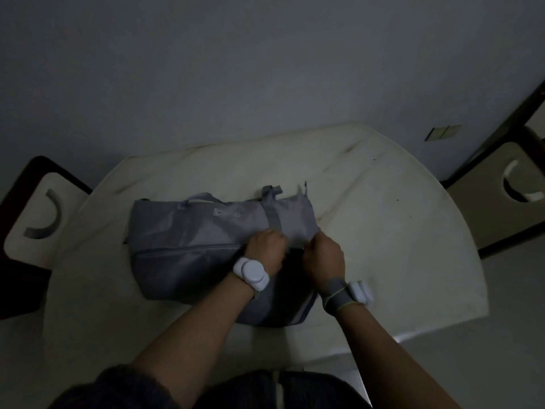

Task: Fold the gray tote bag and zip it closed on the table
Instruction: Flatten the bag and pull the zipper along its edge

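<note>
In the head view, the gray tote bag [191,246] is lying across the middle of the pale surface [398,246], its handles toward the far edge. The left hand [267,252] and right hand [324,255] are meeting at the bag's right portion, near the zipper line [191,248] running leftward. Both sets of fingers are curling into the fabric there, apparently pinching it; whether either is holding the zipper pull I cannot tell, since the light is dim. To do this well, one hand should probably be holding the cloth taut while the other is drawing the slider along, keeping loose folds out of the teeth. A strap [272,214] is crossing the bag just beyond the hands and may be snagging. Chairs are standing at left [32,216] and right [501,196], well apart from the work.
</note>
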Demonstrator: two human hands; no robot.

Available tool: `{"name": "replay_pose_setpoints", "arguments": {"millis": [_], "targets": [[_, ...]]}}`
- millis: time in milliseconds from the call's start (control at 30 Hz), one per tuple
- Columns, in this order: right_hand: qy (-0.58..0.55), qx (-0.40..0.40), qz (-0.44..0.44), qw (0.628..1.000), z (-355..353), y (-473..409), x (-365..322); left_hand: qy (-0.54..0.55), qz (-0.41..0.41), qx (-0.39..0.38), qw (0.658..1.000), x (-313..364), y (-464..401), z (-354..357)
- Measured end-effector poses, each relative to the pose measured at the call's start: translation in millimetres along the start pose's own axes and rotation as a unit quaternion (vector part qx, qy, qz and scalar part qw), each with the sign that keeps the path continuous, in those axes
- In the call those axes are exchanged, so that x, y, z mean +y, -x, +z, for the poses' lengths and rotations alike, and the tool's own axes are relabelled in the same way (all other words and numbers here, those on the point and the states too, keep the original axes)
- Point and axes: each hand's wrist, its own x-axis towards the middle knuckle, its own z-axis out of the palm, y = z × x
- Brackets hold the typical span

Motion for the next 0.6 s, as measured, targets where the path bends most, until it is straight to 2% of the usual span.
{"name": "replay_pose_setpoints", "arguments": {"millis": [200,333,467,533,600], "targets": [[0.027,-0.028,0.054,0.998,-5.1,-2.3,27.6,0.059,-0.008,0.002,0.998,-15.2,0.6,7.6],[0.005,-0.021,0.051,0.998,-4.8,-8.4,24.1,0.026,0.019,-0.001,0.999,-11.3,-9.0,-1.2],[-0.028,-0.027,0.084,0.996,-5.0,-11.1,32.1,0.008,0.091,-0.054,0.994,17.8,-27.8,10.4],[-0.026,-0.046,0.111,0.992,-9.2,-8.8,42.3,0.003,0.082,-0.087,0.993,32.2,-37.7,21.9],[-0.024,-0.099,0.139,0.985,-14.8,-6.3,59.0,0.013,0.072,-0.103,0.992,37.5,-43.6,27.7]]}}
